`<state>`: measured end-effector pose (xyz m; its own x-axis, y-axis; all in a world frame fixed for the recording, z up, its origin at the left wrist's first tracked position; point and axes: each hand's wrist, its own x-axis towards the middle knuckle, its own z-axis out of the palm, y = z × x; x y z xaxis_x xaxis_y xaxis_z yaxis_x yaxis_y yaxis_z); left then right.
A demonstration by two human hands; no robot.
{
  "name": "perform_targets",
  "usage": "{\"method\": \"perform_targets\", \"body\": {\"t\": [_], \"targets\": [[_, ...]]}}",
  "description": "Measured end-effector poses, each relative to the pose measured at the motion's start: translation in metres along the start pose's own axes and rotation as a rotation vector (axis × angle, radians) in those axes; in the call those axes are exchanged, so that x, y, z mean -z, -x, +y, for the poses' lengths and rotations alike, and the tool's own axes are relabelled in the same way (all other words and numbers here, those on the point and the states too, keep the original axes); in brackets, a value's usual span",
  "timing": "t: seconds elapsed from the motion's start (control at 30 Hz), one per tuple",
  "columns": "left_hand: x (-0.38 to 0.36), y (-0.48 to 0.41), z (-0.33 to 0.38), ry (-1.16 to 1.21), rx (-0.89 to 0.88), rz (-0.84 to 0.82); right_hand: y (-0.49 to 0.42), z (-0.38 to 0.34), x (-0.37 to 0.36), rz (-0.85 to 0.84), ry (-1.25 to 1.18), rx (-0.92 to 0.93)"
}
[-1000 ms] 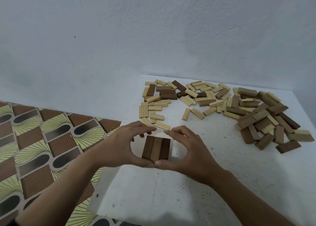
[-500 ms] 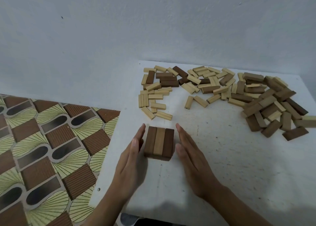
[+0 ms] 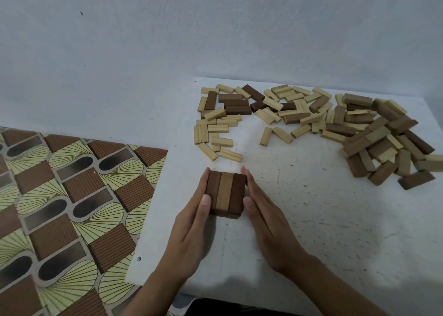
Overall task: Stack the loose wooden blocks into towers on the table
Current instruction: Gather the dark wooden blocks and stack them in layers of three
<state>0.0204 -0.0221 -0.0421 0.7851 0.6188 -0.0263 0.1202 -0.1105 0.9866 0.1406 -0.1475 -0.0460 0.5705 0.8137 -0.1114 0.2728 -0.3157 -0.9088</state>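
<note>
A row of three blocks (image 3: 226, 193), dark, pale, dark, lies side by side as a square at the lower centre of the frame, on the white tabletop (image 3: 335, 232). The left hand (image 3: 189, 234) lies along its left side and the right hand (image 3: 271, 229) along its right. The fingers (image 3: 202, 188) of both hands are straight and held together, flat against the outer blocks. Whether another layer sits under the row cannot be told. Loose blocks (image 3: 311, 121), pale and dark, lie scattered across the upper right. A patterned floor (image 3: 72, 208) fills the lower left.
</note>
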Motion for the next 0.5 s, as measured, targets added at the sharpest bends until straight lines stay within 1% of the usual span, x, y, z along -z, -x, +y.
{"method": "perform_targets", "body": {"t": [0.4, 0.5], "targets": [[0.0025, 0.0003, -0.0004, -0.064, -0.03, 0.001, -0.0005, 0.0036, -0.0018, 0.006, 0.004, 0.015], [0.0041, 0.0014, 0.002, -0.059, -0.004, -0.016, -0.0006, 0.0032, -0.0002, 0.006, -0.025, 0.02]]}}
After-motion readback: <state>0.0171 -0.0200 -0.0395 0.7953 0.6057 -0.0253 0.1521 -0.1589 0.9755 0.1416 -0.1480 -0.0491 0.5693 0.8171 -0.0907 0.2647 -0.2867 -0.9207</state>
